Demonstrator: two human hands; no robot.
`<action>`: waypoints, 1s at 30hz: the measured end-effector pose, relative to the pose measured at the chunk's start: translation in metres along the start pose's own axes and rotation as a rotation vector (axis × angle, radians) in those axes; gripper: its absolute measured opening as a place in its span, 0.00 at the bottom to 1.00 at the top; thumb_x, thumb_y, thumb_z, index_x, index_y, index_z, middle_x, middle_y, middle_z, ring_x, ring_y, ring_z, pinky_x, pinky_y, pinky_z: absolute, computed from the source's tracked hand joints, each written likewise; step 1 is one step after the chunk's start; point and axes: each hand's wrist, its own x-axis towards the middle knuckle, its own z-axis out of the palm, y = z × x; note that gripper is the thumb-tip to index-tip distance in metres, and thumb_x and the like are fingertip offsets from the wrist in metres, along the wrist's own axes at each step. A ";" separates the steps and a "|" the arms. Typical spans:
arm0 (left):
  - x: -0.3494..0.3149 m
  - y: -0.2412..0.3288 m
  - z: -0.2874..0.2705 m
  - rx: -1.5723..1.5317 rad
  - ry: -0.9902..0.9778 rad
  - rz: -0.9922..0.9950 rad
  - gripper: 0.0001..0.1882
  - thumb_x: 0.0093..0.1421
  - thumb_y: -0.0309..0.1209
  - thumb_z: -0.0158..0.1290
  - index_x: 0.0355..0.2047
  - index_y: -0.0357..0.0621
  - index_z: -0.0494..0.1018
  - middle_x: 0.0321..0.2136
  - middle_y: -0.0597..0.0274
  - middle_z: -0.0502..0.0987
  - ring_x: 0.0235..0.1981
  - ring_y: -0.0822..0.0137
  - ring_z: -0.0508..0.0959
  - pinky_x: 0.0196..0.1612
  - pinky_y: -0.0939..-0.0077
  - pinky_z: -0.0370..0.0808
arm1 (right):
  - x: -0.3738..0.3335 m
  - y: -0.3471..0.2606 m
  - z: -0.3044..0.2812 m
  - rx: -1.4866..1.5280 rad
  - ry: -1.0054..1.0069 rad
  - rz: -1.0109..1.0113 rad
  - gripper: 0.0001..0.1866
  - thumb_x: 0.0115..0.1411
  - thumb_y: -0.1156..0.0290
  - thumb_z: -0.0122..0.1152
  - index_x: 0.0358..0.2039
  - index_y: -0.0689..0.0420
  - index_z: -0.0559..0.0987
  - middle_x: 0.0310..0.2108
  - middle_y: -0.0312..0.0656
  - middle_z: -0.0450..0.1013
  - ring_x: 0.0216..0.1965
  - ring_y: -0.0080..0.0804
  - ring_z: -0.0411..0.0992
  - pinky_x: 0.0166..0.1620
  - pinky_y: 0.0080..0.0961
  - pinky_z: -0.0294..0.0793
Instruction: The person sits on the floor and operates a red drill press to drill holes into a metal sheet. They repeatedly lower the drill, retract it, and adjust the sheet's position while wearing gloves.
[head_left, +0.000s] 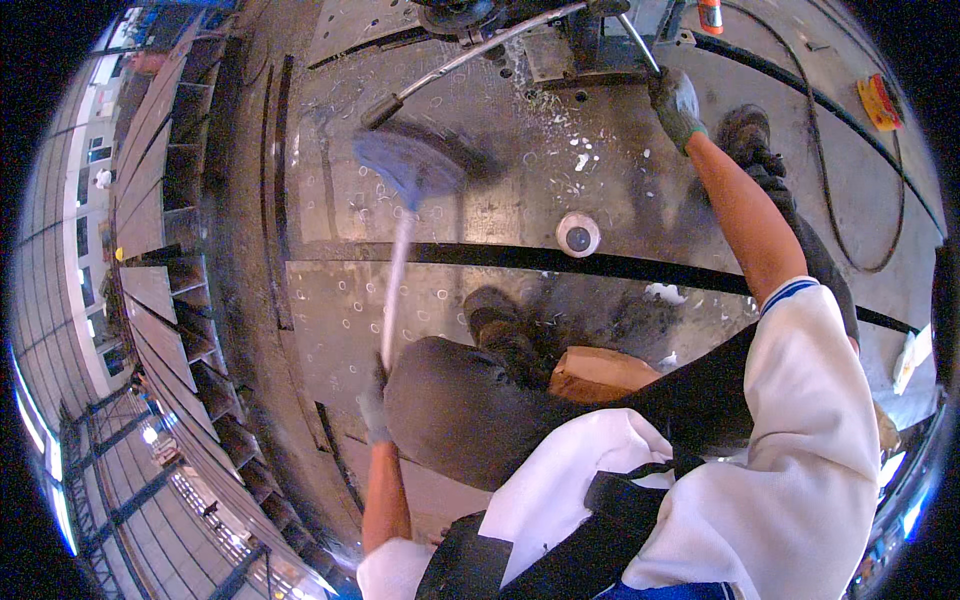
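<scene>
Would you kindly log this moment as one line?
left hand: grips broom handle | right hand: on machine lever | metal floor: round disc

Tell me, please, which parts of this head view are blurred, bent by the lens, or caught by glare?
In the head view, the blue brush head and its pale handle are smeared by motion, while the right hand on the metal lever stays sharp; the steel beams on the left curve strongly toward the rim; glare whitens the metal plate near the top; the corners are black.
</scene>
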 end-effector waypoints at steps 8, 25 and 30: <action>-0.074 -0.001 0.045 0.114 -0.235 -0.096 0.26 0.71 0.41 0.50 0.66 0.48 0.68 0.45 0.36 0.80 0.44 0.39 0.81 0.45 0.51 0.77 | 0.012 -0.041 -0.026 -0.083 -0.439 0.266 0.17 0.64 0.66 0.53 0.52 0.58 0.77 0.45 0.54 0.76 0.46 0.58 0.73 0.49 0.44 0.73; 0.090 0.063 0.043 0.009 0.210 0.033 0.29 0.71 0.41 0.50 0.69 0.44 0.64 0.48 0.32 0.79 0.47 0.48 0.83 0.47 0.56 0.77 | 0.002 -0.019 -0.007 0.083 -0.076 0.186 0.15 0.65 0.62 0.55 0.31 0.61 0.81 0.21 0.54 0.73 0.22 0.52 0.72 0.28 0.47 0.68; 0.047 -0.006 0.037 0.099 -0.146 -0.106 0.27 0.70 0.41 0.51 0.67 0.47 0.67 0.38 0.32 0.80 0.34 0.39 0.82 0.39 0.49 0.76 | 0.010 -0.043 -0.028 0.049 -0.288 0.394 0.17 0.68 0.60 0.53 0.29 0.59 0.79 0.15 0.41 0.69 0.18 0.32 0.69 0.24 0.39 0.63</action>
